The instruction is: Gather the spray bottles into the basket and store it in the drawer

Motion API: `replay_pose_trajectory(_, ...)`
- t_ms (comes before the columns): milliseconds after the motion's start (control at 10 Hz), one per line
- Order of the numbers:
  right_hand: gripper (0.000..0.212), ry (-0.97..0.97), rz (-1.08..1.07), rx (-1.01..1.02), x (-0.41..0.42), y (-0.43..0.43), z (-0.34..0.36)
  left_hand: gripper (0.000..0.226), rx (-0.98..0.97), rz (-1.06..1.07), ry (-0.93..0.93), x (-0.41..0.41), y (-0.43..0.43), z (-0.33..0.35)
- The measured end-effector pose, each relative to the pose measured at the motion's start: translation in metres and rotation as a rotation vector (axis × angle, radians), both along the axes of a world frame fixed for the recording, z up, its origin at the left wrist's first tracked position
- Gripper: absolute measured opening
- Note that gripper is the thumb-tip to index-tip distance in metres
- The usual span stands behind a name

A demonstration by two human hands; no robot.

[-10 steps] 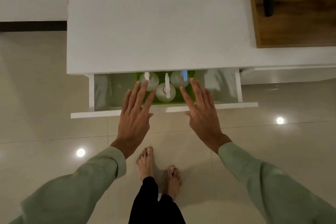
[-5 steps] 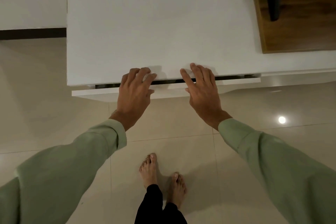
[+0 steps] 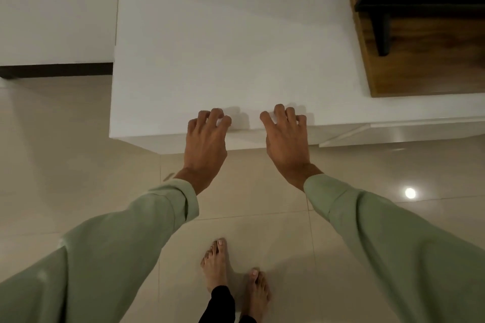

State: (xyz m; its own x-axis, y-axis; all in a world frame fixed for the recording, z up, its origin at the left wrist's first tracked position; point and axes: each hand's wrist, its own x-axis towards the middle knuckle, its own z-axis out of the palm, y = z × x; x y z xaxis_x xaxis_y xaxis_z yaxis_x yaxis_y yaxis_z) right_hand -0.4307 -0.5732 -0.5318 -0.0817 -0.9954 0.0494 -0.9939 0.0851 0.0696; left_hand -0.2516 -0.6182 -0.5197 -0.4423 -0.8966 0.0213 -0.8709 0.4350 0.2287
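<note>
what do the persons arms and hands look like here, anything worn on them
Both arms are in loose, pale sage-green long sleeves, left sleeve and right sleeve, each ending in a plain folded cuff at the wrist. The left hand and right hand are bare: no gloves, and no rings, watch or bracelets that show. No markings or logos show on the fabric.

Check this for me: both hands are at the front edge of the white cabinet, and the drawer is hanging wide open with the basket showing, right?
Not quite. The head view shows the drawer pushed shut, with no basket visible. The rest holds: the left hand and right hand are both at the front edge of the white cabinet.
</note>
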Motion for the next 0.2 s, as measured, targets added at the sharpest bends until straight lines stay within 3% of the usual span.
replay_pose_trajectory(200, 0.056, -0.182, 0.031, 0.185, 0.008, 0.020, 0.049, 0.049, 0.115, -0.030, 0.019, 0.018, 0.004, 0.053)
